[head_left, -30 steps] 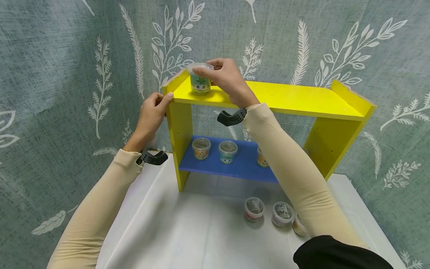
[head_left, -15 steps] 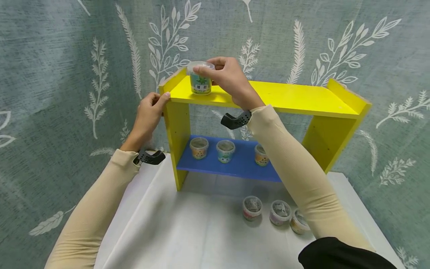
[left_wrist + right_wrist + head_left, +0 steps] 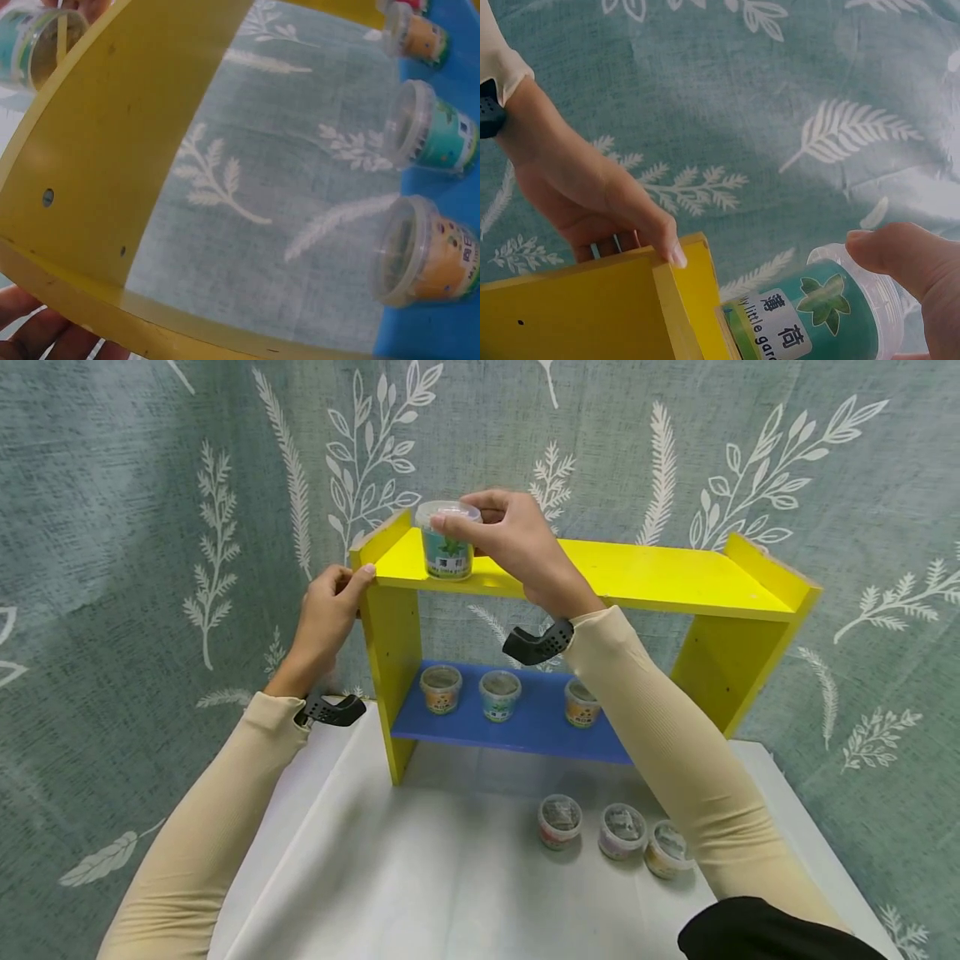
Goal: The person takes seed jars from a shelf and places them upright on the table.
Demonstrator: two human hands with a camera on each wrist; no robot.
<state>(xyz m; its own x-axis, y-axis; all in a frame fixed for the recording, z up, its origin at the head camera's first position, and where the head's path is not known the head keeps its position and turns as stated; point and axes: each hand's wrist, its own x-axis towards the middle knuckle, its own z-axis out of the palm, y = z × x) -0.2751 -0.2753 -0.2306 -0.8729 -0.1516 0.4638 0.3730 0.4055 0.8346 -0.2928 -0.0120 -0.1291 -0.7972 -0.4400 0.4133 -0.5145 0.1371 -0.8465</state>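
Note:
My right hand [image 3: 521, 547] holds a plastic tub [image 3: 447, 545] with a teal label and clear lid between thumb and fingers. The tub is at the left end of the yellow top board, close to its front edge. In the right wrist view the tub's label [image 3: 810, 311] shows a green leaf and printed characters. My left hand [image 3: 330, 614] grips the upper left corner of the yellow shelf unit [image 3: 393, 652], thumb on the front edge and fingers around the outer side. Its fingers [image 3: 45, 334] show past the panel in the left wrist view.
On the blue lower board [image 3: 510, 735] stand an orange-labelled tub [image 3: 441, 691], a teal one [image 3: 499, 697] and another orange one [image 3: 582, 706]. A red-labelled tub [image 3: 559, 823], a purple-labelled one [image 3: 622, 832] and an orange-labelled one [image 3: 667, 852] stand on the white table [image 3: 450, 893].
The held tub has turned so its label shows a different side, and it has come slightly nearer the front edge. The left hand keeps its grip on the shelf corner. The view has shifted slightly.

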